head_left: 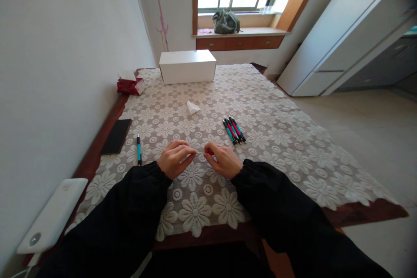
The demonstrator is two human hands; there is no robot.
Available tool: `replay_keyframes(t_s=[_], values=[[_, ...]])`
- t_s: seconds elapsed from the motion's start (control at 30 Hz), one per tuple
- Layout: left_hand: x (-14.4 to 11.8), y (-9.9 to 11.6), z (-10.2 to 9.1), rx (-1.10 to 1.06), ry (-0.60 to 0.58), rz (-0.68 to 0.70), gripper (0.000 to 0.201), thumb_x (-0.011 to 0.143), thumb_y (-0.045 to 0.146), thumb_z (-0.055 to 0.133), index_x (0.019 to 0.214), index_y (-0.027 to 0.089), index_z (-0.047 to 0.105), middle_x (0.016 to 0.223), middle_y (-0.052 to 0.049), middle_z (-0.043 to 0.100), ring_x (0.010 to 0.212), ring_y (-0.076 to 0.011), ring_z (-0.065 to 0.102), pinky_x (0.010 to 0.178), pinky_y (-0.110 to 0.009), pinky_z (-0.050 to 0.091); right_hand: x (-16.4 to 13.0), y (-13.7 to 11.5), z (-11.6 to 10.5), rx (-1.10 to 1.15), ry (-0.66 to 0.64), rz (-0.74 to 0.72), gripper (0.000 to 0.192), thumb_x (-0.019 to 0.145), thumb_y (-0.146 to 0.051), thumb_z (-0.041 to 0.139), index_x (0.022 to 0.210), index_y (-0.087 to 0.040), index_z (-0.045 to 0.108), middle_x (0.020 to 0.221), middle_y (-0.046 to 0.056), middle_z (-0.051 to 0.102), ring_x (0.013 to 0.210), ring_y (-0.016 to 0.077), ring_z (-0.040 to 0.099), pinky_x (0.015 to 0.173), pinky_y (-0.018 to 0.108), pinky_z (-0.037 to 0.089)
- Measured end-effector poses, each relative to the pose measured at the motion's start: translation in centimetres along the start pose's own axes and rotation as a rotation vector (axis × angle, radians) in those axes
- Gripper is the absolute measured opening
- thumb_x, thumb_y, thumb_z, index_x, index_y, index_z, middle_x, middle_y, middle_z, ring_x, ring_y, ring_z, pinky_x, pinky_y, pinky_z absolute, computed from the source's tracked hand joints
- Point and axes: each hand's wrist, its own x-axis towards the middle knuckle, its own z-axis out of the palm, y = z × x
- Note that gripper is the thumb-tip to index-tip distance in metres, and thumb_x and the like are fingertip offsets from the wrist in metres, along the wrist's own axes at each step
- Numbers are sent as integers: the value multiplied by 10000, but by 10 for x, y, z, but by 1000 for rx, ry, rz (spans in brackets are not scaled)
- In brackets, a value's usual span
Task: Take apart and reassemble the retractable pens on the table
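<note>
My left hand (177,157) pinches one end of a thin pale rod (200,153), which looks like a pen refill. The rod bridges the small gap to my right hand (223,159), whose fingers are closed round a red pen part (210,153). Most of that red part is hidden by the fingers. Left of my left hand lies a single teal and black pen (139,150). Beyond my right hand, several teal and red pens (234,130) lie side by side, tips pointing away from me.
A lace tablecloth (194,213) covers the table. On it are a crumpled tissue (193,107), a white box (188,67), a dark flat notebook or phone (116,137) and a red tissue pack (130,86). A white device with a cable (54,215) stands at the left edge by the wall.
</note>
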Motion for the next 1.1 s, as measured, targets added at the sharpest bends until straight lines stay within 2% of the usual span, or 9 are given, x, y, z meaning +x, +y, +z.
replay_keyframes(t_s=[0.13,0.3,0.4,0.53,0.67,0.83,1.0,1.1], values=[[-1,2,2,-27,18,-23,150,933,242,673,1082,235,686,959,-41,759,990,-203,696,917,-365,568,0,-3,-1,55,-7,15,30,978,-260,503,972,-231,499,805,-1,636,727,168,607,686,278,391],[0,2,1,-87,19,-61,381,924,217,659,1292,239,566,1073,-51,753,1089,-223,671,987,-400,547,0,-7,-2,166,3,61,51,960,-269,515,939,-231,487,732,-30,612,641,143,556,647,270,372],[2,-1,-3,14,-13,-117,393,873,160,627,1258,225,574,1166,-78,717,1155,-268,630,1026,-452,507,0,-9,-3,379,8,88,105,965,-315,521,924,-235,468,697,-31,625,607,139,550,635,272,392],[2,-6,-5,183,-101,-233,441,722,114,639,1152,208,609,1145,-106,695,1129,-328,607,974,-496,496,0,-6,-5,808,46,102,286,964,-511,526,925,-246,426,673,-16,625,634,166,574,647,305,431],[-1,-14,-2,253,-191,-260,323,705,147,661,1022,210,645,1056,-109,693,1013,-325,625,873,-477,519,3,-1,-6,946,123,154,373,918,-593,567,950,-253,416,632,-28,608,567,156,507,574,293,369],[-4,-23,0,194,-229,-262,110,826,169,632,912,223,676,955,-71,700,942,-278,643,830,-428,534,3,0,-6,823,136,162,334,940,-567,526,932,-253,410,648,-21,615,606,166,554,606,298,412],[-1,-20,-3,115,-107,-249,145,918,175,590,1017,216,688,940,-52,736,922,-244,665,843,-402,536,1,1,-4,401,137,124,120,960,-337,515,921,-240,455,657,-43,605,574,137,536,609,270,387],[2,-13,-5,71,-37,-207,140,955,219,589,1047,217,696,960,-55,745,917,-232,672,855,-402,534,0,3,-3,190,127,106,60,948,-281,519,939,-235,480,695,-35,607,603,143,548,631,272,377]])
